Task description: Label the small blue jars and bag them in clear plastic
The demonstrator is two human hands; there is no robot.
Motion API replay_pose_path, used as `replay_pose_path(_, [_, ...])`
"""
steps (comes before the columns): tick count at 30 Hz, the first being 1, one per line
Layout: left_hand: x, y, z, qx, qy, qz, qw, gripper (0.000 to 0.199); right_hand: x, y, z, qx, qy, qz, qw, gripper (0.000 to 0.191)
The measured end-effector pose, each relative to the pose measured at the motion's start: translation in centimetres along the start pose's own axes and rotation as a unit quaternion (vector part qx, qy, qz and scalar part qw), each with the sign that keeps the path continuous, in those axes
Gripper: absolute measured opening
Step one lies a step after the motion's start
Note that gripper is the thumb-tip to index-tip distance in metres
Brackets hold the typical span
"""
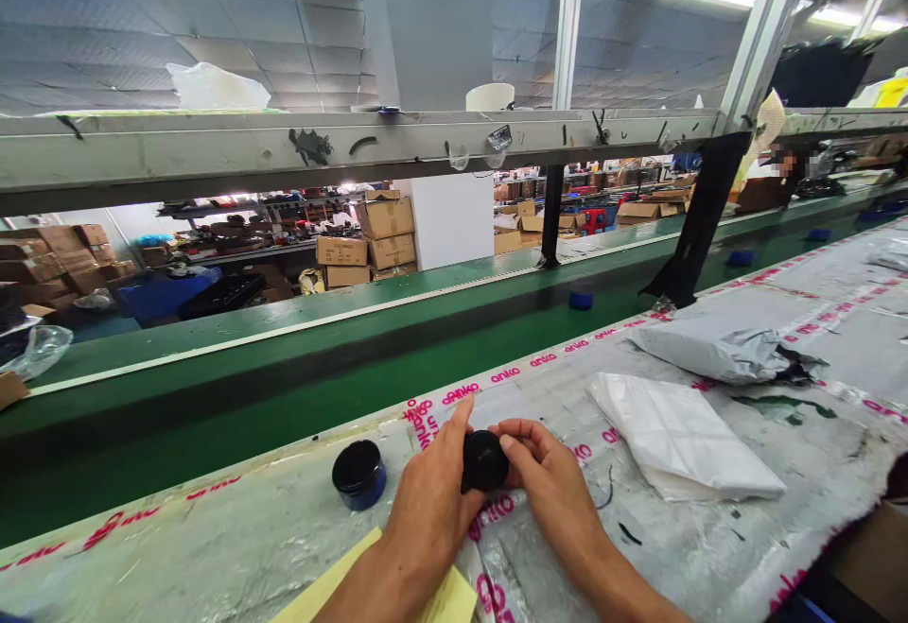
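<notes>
Between my two hands is a round black piece (485, 460), its dark circular face turned toward me; its exact kind does not show. My left hand (434, 476) wraps its left side, with the index finger stretched up past it. The thumb and fingertips of my right hand (540, 462) pinch its right edge. Just left of my left hand, a short blue cylinder with a black top (358, 475) stands on the worktable. A yellow sheet (446, 601) lies partly under my left forearm.
A folded white plastic bag (685, 439) and a grey plastic package (716, 351) lie to the right. Beyond the table runs a green conveyor belt (284, 424), carrying small blue cylinders (580, 301). A dark post (702, 216) and an overhead shelf (397, 143) stand across the view.
</notes>
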State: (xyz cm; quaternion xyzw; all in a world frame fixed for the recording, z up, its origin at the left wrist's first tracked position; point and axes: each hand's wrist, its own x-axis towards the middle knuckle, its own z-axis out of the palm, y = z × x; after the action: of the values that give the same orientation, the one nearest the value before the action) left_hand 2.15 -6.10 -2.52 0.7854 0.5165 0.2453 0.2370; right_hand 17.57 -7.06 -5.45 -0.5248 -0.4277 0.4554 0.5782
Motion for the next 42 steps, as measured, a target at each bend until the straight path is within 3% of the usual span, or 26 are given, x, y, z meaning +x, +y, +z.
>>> replay_pose_path(6, [0.2,-0.1,0.0,-0.002,-0.01,0.012,1.0,0.099,0.1,-0.1,0.0,-0.095,0.005,-0.049,0.994,0.034])
replay_pose_path(11, [1.0,-0.2,-0.8,-0.016,-0.027,0.006,0.999,0.103,0.4,-0.3,0.0,-0.064,-0.039,-0.018,0.997,0.045])
replay_pose_path(14, [1.4,0.0,-2.0,-0.02,-0.029,0.014,0.999,0.103,0.3,-0.6,-0.1,-0.041,-0.001,-0.011,0.999,0.05])
replay_pose_path(18, [0.9,0.7,-4.2,-0.051,0.023,0.078,0.995,0.066,-0.3,-2.4,-0.6,-0.056,0.056,-0.03,0.996,0.048])
replay_pose_path(21, [-0.1,1.5,-5.4,-0.105,0.016,0.096,0.99,0.044,-1.1,-4.5,-0.5,-0.036,0.007,-0.04,0.999,0.045])
replay_pose_path(26, [-1.6,2.2,-5.8,-0.166,-0.018,0.094,0.981,0.034,-2.2,-6.4,0.8,-0.013,-0.102,-0.059,0.993,0.042])
replay_pose_path(35, [-2.8,1.7,-5.9,-0.187,-0.02,0.095,0.978,0.035,-2.6,-5.8,1.9,-0.011,-0.147,-0.059,0.987,0.033])
replay_pose_path(42, [-3.3,0.9,-5.9,-0.18,0.004,0.083,0.98,0.032,-2.6,-5.1,2.4,-0.043,-0.13,-0.088,0.987,0.031])
